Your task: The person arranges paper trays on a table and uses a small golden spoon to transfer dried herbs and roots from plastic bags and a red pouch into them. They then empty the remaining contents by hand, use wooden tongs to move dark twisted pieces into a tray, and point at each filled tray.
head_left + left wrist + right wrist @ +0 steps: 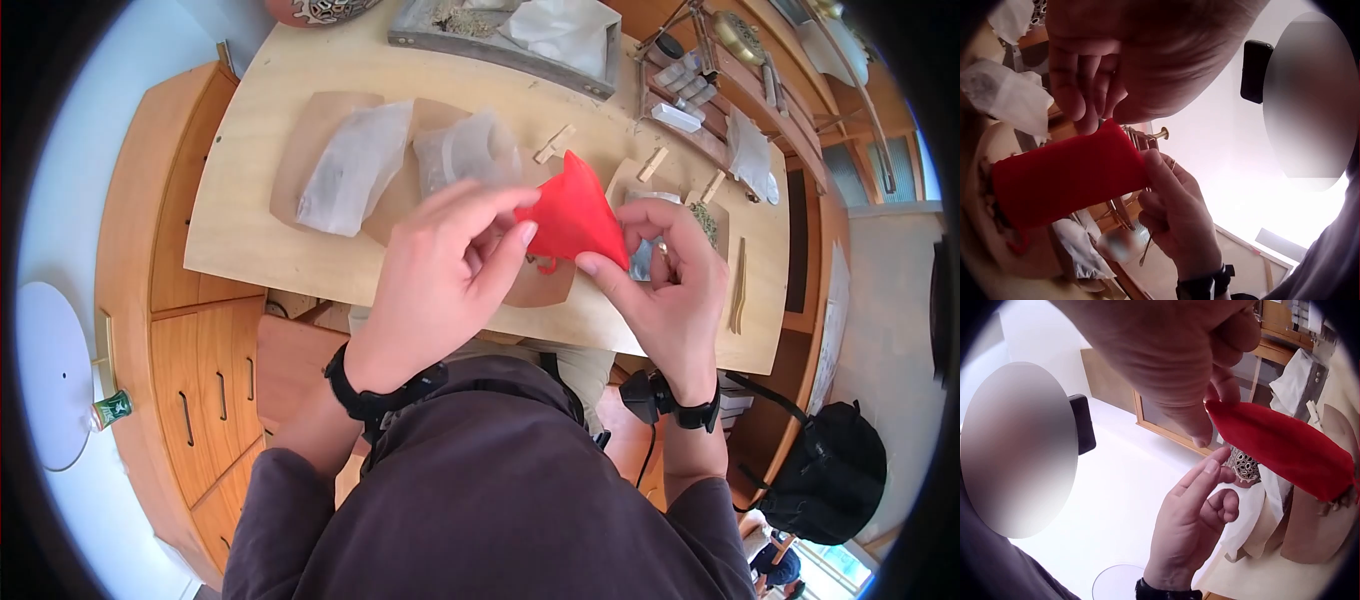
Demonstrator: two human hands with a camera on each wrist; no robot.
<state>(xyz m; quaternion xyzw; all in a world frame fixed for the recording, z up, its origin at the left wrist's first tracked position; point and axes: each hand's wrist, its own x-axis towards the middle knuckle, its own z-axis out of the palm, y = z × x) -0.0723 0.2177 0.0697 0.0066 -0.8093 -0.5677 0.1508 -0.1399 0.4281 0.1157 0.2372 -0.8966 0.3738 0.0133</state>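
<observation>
A red cloth pouch is held up above the table, its far end over brown pieces on tan paper. My right hand pinches one upper corner between thumb and fingers. Beside the opposite edge is my left hand, thumb and index partly extended, other fingers bent. The right wrist view shows a gap between its fingertips and the cloth. A red cord hangs below the pouch.
Translucent bags lie on tan papers at the left and centre. Wooden clips lie behind the pouch, tweezers at the right. A grey tray and a wooden rack stand at the back.
</observation>
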